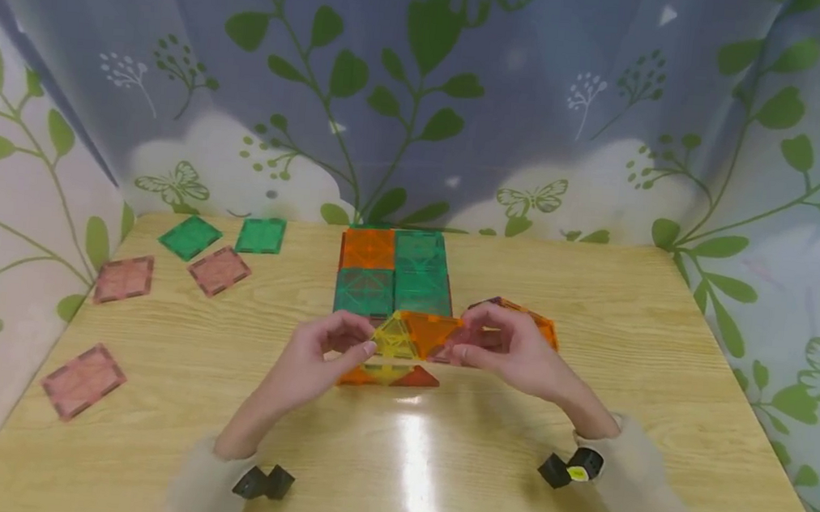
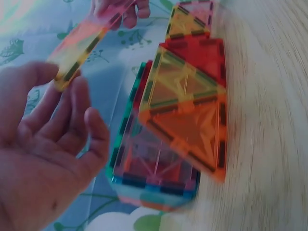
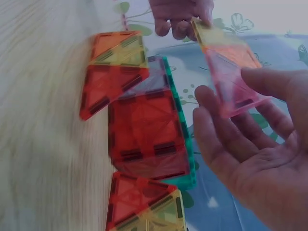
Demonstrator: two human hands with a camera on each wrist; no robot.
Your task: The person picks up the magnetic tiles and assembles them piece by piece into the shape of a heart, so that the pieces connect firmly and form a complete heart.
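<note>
Both hands hold up a strip of joined translucent magnetic tiles, made of a yellow triangle point(image 1: 394, 337), an orange triangle point(image 1: 432, 335) and a pink triangle point(image 3: 231, 84). At the yellow end, my left hand point(image 1: 320, 358) pinches the strip between thumb and fingers. The pink end is pinched by my right hand point(image 1: 514, 355). Below and nearer me lies another triangle strip with orange point(image 2: 197, 137), yellow point(image 2: 180, 84) and red point(image 3: 108, 84) tiles. Just behind the hands stands a block of tiles point(image 1: 417, 293), its top green and orange.
Partly behind the right hand lies an orange-edged tile piece point(image 1: 546, 329). Loose on the table's left are two green square tiles point(image 1: 261, 236) and several pink square tiles point(image 1: 84, 380). Leaf-patterned cloth point(image 1: 407, 126) rises behind the wooden table point(image 1: 541, 511).
</note>
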